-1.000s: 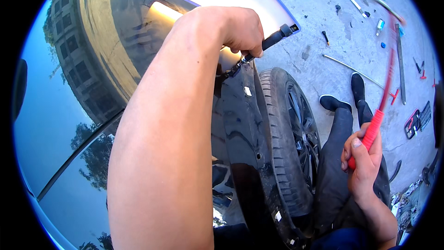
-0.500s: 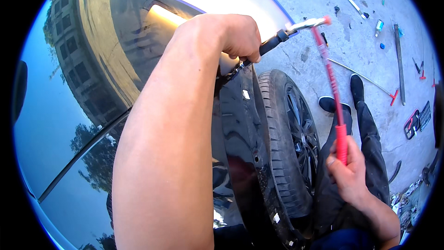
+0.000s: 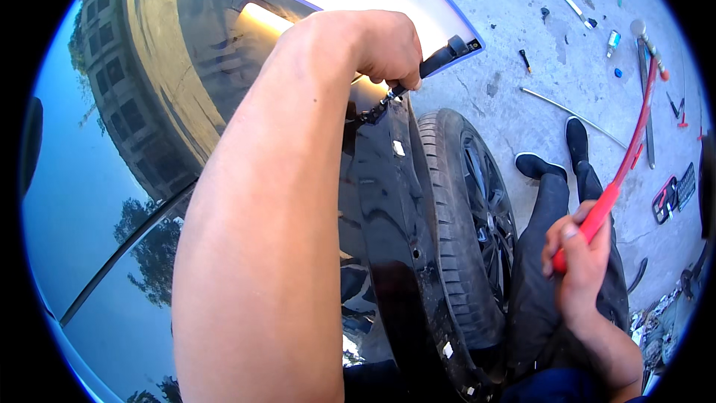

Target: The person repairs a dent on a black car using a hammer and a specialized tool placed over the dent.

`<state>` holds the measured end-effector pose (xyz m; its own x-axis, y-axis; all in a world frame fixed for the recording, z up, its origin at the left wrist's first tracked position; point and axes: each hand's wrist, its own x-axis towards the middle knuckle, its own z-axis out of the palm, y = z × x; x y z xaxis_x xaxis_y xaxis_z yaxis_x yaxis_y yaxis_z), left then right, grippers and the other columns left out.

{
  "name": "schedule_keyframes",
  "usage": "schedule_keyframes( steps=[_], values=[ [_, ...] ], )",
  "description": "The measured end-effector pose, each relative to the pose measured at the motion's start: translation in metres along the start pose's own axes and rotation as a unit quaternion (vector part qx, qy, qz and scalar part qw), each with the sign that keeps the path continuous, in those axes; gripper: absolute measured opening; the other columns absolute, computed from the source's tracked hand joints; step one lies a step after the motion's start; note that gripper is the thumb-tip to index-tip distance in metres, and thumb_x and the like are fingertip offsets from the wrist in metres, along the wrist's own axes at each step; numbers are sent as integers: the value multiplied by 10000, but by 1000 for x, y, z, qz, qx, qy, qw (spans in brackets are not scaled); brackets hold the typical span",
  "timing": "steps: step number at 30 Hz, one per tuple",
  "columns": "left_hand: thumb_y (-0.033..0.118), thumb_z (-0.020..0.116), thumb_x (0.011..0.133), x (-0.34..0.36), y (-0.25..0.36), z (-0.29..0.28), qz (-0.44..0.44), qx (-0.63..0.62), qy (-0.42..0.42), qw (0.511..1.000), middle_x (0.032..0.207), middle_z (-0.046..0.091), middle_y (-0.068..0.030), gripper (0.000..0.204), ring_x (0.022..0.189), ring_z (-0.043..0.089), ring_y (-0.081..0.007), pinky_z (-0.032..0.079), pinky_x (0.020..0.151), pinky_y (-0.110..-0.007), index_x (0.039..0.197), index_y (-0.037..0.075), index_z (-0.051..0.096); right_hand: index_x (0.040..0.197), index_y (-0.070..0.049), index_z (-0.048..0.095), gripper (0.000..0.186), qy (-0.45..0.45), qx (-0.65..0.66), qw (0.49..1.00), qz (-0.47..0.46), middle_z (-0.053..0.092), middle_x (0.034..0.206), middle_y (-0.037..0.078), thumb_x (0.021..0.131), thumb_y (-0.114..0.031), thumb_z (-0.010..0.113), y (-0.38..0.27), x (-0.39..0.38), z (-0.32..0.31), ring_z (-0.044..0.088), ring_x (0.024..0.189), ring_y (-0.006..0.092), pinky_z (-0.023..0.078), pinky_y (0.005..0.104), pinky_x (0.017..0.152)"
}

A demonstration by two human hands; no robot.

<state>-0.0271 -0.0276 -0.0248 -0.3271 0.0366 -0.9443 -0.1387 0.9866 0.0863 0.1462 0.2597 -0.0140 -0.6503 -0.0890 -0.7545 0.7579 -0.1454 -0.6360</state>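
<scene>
My left hand [image 3: 389, 48] is closed around a dark rod-shaped tool [image 3: 440, 58] over the car's black body panel [image 3: 391, 201]. The tool's thick butt sticks out past my fist, up and to the right. Its other end comes down at the panel's upper edge, partly behind my fingers. At the right, my right hand [image 3: 578, 250] grips a hammer [image 3: 625, 153] by its red handle. The metal head is up and far to the right, well apart from the dark tool. My left forearm covers much of the glossy car surface.
A bright light board [image 3: 440, 11] with a blue rim stands beyond my left hand. Below the panel edge is a car wheel [image 3: 485, 216], near my legs. Lying on the concrete floor [image 3: 477, 97] are a long T-handled rod [image 3: 570, 114], a flat bar [image 3: 649, 134] and an open tool case [image 3: 664, 200].
The hammer has swung away to the right; its head was at the butt of the dark tool before. My left hand stays nearly in place, still gripping the tool.
</scene>
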Motion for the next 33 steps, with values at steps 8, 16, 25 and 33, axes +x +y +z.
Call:
schedule_keyframes(
  steps=[8,16,25,33],
  values=[
    [197,704,798,6,-1,1,12,5,-10,1000,718,607,-18,209,640,490,-126,406,617,-304,942,50,743,1055,-67,394,175,16,-6,1000,-18,482,718,45,915,-44,496,-3,3,0,444,522,86,378,216,454],
    [197,713,788,2,-4,-1,3,-7,-3,1000,727,627,-15,208,657,502,-126,411,629,-296,934,53,748,1037,-73,411,163,-32,-51,998,20,489,712,40,912,-76,515,-6,4,-10,438,488,81,365,216,434],
    [188,719,782,-2,1,-1,-1,-9,-8,1000,708,615,-5,206,628,501,-127,399,606,-293,937,55,747,1003,-69,407,153,-43,-83,995,40,486,719,43,891,-23,500,-14,4,-6,442,517,89,393,222,483],
    [173,715,775,-1,3,-2,-8,0,-23,1000,707,625,-9,210,622,503,-120,408,614,-286,938,44,745,1041,-72,406,192,-94,-120,986,66,485,716,42,893,-48,526,-4,0,-20,442,509,89,385,223,457]
  ],
)
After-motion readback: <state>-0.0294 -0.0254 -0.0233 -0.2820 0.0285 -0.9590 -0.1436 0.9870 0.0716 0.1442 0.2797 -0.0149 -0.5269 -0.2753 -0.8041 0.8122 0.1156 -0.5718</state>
